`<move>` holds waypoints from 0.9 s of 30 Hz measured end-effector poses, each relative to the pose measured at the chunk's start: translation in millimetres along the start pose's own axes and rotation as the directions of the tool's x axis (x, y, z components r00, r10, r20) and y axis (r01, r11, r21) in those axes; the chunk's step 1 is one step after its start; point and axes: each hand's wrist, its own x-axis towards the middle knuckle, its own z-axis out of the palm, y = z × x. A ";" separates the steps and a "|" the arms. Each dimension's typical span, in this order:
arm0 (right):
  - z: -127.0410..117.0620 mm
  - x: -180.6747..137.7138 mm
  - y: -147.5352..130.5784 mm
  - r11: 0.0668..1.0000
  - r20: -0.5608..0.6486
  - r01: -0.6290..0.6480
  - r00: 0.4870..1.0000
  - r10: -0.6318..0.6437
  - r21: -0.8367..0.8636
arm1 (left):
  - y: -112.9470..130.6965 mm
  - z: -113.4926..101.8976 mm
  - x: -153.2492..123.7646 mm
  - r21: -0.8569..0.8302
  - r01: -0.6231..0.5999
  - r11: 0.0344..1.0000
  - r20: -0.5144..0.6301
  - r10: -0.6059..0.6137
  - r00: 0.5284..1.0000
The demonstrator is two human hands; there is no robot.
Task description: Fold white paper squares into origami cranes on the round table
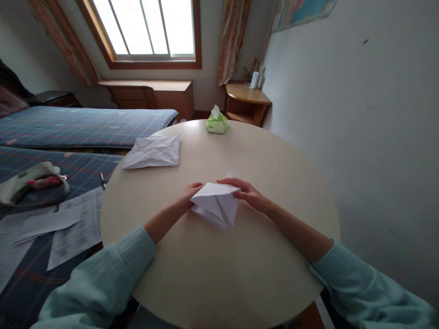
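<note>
A folded white paper [216, 204] with sharp triangular flaps lies in the middle of the round beige table [240, 274]. My left hand [190, 193] grips its left edge, with the fingers tucked against the paper. My right hand [245, 190] holds the paper's top right edge, fingers laid along the fold and pressed on it. Both forearms reach in from pale green sleeves.
A creased, unfolded white sheet [153, 151] lies at the table's far left. A green tissue pack [216, 122] stands at the far edge. Left of the table is a bed with printed papers [68, 228], a pen [102, 180] and a pouch [32, 180]. A wall runs on the right.
</note>
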 end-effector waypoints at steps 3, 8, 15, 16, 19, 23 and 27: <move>2.9 1.1 1.9 0.999 -0.073 -0.024 0.997 0.021 -0.028 | 1.5 4.4 -2.3 0.058 -0.001 0.998 -0.045 0.003 0.999; 4.9 0.7 9.1 0.995 -0.234 -0.033 0.972 0.011 -0.091 | 2.2 8.2 -2.7 0.102 -0.052 0.993 0.028 0.049 0.998; 3.6 0.8 17.2 0.985 -0.460 -0.116 0.873 0.163 0.128 | -0.3 4.5 3.2 0.149 -0.061 0.987 0.099 0.047 0.994; 3.5 1.2 17.2 0.983 -0.469 -0.115 0.867 0.168 0.140 | -0.1 4.1 3.0 0.154 -0.062 0.986 0.102 0.046 0.994; 3.0 2.2 15.3 0.984 -0.477 -0.113 0.863 0.165 0.137 | 1.9 3.2 1.0 0.177 -0.058 0.982 0.107 0.039 0.994; 1.4 3.0 11.1 0.990 -0.436 -0.106 0.889 0.137 0.094 | 6.4 1.5 -1.5 0.258 -0.030 0.966 0.095 0.006 0.995; -2.4 3.2 8.4 0.996 -0.385 -0.086 0.919 0.087 0.021 | 9.8 -2.3 -1.1 0.344 0.010 0.939 0.083 -0.041 0.996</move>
